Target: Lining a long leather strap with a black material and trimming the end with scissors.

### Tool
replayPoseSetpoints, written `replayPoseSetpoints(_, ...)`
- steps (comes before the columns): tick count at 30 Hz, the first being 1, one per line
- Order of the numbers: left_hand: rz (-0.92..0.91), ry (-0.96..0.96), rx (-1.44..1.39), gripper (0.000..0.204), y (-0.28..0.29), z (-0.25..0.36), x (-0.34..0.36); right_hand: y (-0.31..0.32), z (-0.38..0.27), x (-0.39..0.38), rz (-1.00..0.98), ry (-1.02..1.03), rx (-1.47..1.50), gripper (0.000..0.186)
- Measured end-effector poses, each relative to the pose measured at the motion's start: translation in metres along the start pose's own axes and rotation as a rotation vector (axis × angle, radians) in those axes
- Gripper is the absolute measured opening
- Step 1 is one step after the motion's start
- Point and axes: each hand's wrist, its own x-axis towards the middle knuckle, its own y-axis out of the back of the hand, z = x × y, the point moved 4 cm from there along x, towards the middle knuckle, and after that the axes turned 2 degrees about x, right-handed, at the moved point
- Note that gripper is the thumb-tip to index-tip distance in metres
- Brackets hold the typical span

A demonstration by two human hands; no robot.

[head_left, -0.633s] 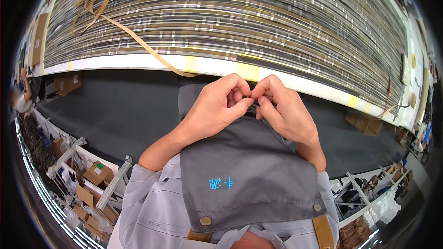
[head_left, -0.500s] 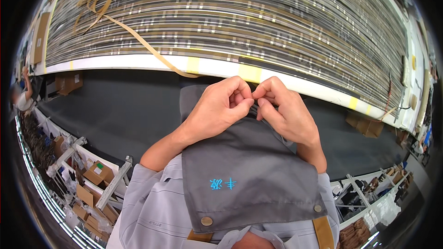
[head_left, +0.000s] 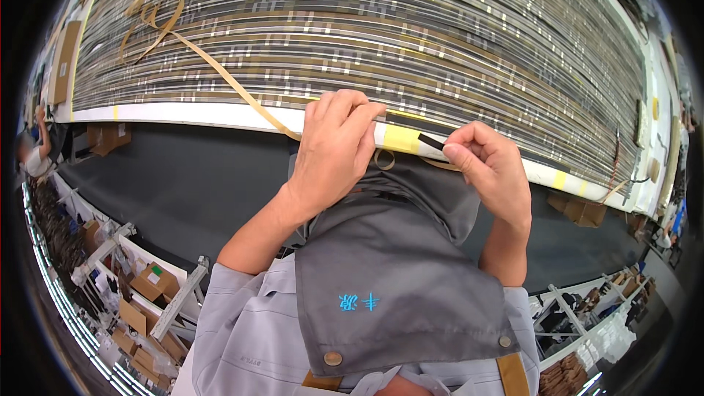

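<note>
The person's right hand (head_left: pixel 491 169) is pinched shut, thumb against fingertips, on one end of a short, flat black strip (head_left: pixel 431 141), whose free end slants up to the left over the pale yellow tape patch (head_left: pixel 401 139) on the table's near edge. The left hand (head_left: pixel 334 143) lies back upward over that same edge, fingers bent and close together, a little way to the left of the strip; from here I cannot tell whether it grips anything beneath. A long, narrow tan ribbon (head_left: pixel 236 86) runs down from a loose tangle at the upper left and passes out of sight by the left hand, while a small tan loop (head_left: pixel 377 159) hangs just below the edge between the two hands. Another bit of tan shows just beside the right fingertips. The long white-edged table (head_left: pixel 191 114) carries a wide spread of thin grey, olive and brown striped bands (head_left: pixel 330 37). The person stands close up to it in a dark grey cloth apron (head_left: pixel 411 249) over a pale grey shirt (head_left: pixel 249 323). Brown cardboard boxes (head_left: pixel 155 280) crowd the racking at the lower left, and another person (head_left: pixel 34 161) is at the far left, well apart.
</note>
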Motion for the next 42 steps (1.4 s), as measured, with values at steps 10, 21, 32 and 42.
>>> replayPoseSetpoints(10, -0.002, -0.018, 0.180, 0.029, -0.007, -0.008, 0.006, 0.002, -0.003, 0.030, 0.032, -0.060, -0.120, 0.019)
replayPoseSetpoints(21, 0.040, 0.009, 0.154, 0.020, -0.006, -0.011, 0.013, 0.003, -0.003, 0.045, 0.055, -0.020, -0.233, 0.021)
replayPoseSetpoints(32, 0.034, 0.005, 0.160, 0.015, -0.007, -0.012, 0.016, -0.001, -0.003, 0.049, 0.065, -0.045, -0.272, 0.021)
replayPoseSetpoints(42, 0.034, -0.005, 0.043, 0.008, -0.011, -0.015, 0.021, -0.017, -0.004, 0.055, 0.040, -0.024, -0.316, 0.022)
